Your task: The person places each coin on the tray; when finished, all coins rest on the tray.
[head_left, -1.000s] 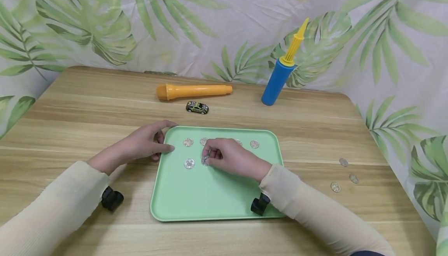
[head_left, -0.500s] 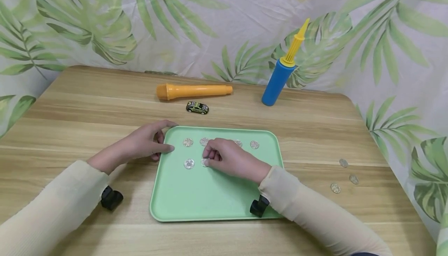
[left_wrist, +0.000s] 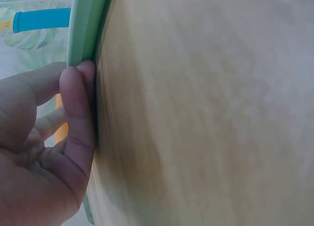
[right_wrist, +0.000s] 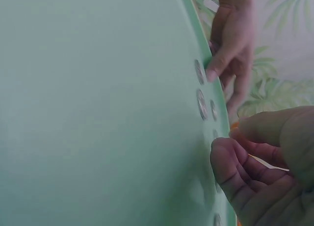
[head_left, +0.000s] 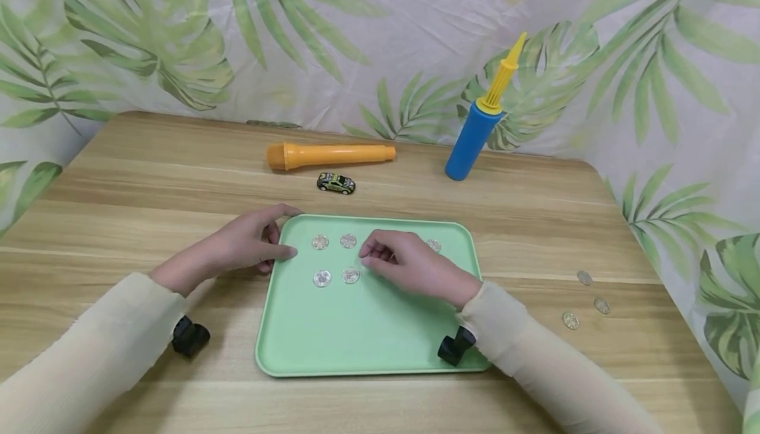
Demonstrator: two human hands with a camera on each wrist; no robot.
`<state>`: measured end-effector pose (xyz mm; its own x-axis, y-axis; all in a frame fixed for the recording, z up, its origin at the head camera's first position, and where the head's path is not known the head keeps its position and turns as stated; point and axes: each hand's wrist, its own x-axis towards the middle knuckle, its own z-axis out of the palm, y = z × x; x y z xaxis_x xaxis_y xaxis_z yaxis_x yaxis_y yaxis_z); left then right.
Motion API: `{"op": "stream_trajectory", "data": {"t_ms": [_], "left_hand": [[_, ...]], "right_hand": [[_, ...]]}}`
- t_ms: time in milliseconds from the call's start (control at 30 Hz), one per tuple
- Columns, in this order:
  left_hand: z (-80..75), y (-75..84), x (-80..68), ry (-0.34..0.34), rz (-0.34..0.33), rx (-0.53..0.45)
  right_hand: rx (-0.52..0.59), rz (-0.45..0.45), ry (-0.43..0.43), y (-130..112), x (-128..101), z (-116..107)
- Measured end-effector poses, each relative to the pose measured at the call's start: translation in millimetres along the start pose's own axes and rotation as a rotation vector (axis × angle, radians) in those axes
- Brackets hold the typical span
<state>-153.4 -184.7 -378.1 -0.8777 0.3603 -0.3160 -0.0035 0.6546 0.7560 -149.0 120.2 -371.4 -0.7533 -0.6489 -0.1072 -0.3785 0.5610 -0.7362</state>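
From the head camera, one light green tray [head_left: 356,341] lies on the wooden table [head_left: 119,183]. Five silver coins show on it: two in the far row at the left [head_left: 320,242] [head_left: 348,241], two just nearer [head_left: 322,278] [head_left: 351,276], and one partly hidden behind the right hand at the far right [head_left: 434,245]. Three more coins lie on the bare table well to the right of the tray [head_left: 584,278] [head_left: 602,305] [head_left: 570,320]. The left hand [head_left: 237,246] rests at the tray's far left corner, its fingers loosely bent with thumb and forefinger against the rim. The right hand [head_left: 410,264] hovers over the tray just right of the near coin pair, fingers curled in toward the thumb; whether it holds a coin cannot be told. Beyond the tray lie one orange toy microphone [head_left: 329,155], one small toy car [head_left: 336,183] and one blue balloon pump with a yellow nozzle [head_left: 481,121].

The left wrist camera shows the left hand [left_wrist: 44,152] with its thumb pressed flat along the tray's edge [left_wrist: 86,25], the other fingers bent behind it.

The right wrist camera looks across the tray floor [right_wrist: 88,108], where coins [right_wrist: 201,104] appear edge-on. The right hand [right_wrist: 265,167] has its fingertips curled close to the thumb with nothing visible between them. The left hand [right_wrist: 230,54] is at the far rim.
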Motion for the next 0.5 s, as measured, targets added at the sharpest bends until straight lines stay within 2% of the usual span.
{"op": "stream_trajectory", "data": {"t_ms": [300,500], "left_hand": [[-2.5,2.9,-1.2,-0.008,0.002,-0.002],[1.8,2.1,-2.3,0.003,-0.006,-0.014]], "right_hand": [[0.035,0.03,0.152,24.6,-32.7,-30.5],[0.058,0.146,0.247,50.9,-66.1,-55.0]]}}
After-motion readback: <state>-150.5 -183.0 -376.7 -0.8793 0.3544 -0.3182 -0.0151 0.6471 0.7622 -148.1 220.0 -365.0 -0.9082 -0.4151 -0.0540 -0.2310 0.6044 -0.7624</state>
